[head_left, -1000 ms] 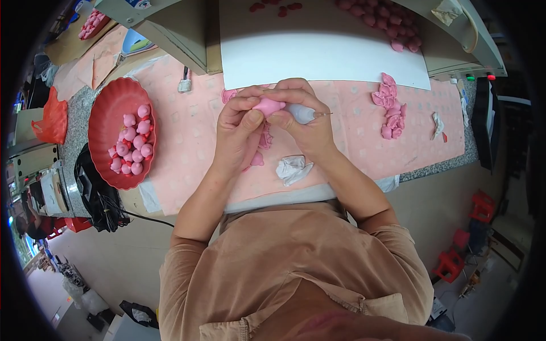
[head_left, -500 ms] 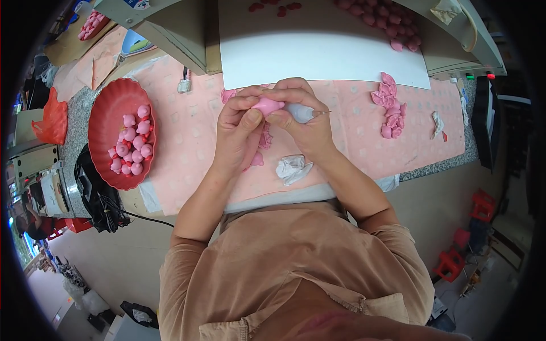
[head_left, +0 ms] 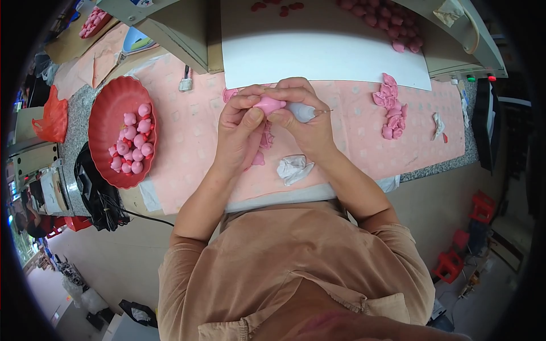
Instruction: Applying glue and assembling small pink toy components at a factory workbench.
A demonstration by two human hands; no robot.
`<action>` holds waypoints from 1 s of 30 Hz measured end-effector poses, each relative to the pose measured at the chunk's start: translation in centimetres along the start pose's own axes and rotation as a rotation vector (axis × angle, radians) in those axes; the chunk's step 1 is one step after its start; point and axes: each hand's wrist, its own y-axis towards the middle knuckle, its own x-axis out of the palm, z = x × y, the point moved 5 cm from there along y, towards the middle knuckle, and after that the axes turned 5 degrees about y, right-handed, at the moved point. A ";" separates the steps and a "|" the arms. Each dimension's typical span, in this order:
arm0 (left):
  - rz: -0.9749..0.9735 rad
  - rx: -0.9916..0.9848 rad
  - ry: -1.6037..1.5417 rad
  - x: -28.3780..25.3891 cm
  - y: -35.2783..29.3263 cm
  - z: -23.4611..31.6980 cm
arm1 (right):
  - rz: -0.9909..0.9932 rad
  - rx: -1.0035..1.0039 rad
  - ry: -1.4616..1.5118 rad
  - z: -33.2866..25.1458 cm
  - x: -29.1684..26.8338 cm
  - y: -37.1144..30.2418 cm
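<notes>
A small rounded pink piece (head_left: 268,104) is pinched between the fingertips of both my hands, above the cloth. My left hand (head_left: 238,128) is closed round its left side, thumb pressed on the front. My right hand (head_left: 311,132) steadies the other end with thumb and fingers. Tucked in that same hand is a translucent squeeze bottle (head_left: 301,112), its thin needle tip pointing right. Under my hands lie loose pink pieces (head_left: 259,158), partly hidden. A crumpled white tissue (head_left: 294,169) rests near my right wrist.
A red scalloped bowl (head_left: 103,153) with pink and red pieces stands at left. White paper (head_left: 324,62) under a shelf-like box bears more pink pieces (head_left: 392,25). Pink petal-like pieces (head_left: 392,122) lie at right on the cloth. A black bag and cable (head_left: 99,193) are beside the bowl.
Almost nothing differs. The whole view has shifted very slightly; both hands keep the same grip on the pink piece and bottle.
</notes>
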 end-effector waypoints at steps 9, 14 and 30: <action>0.013 -0.010 0.000 0.0 0.0 0.0 | 0.001 0.013 0.029 0.1 0.0 0.0; 0.011 -0.006 -0.003 0.1 0.0 0.0 | -0.017 0.023 0.007 0.0 0.1 -0.1; 0.041 -0.027 -0.001 -0.1 -0.2 0.0 | -0.016 0.004 -0.021 -0.1 0.1 -0.1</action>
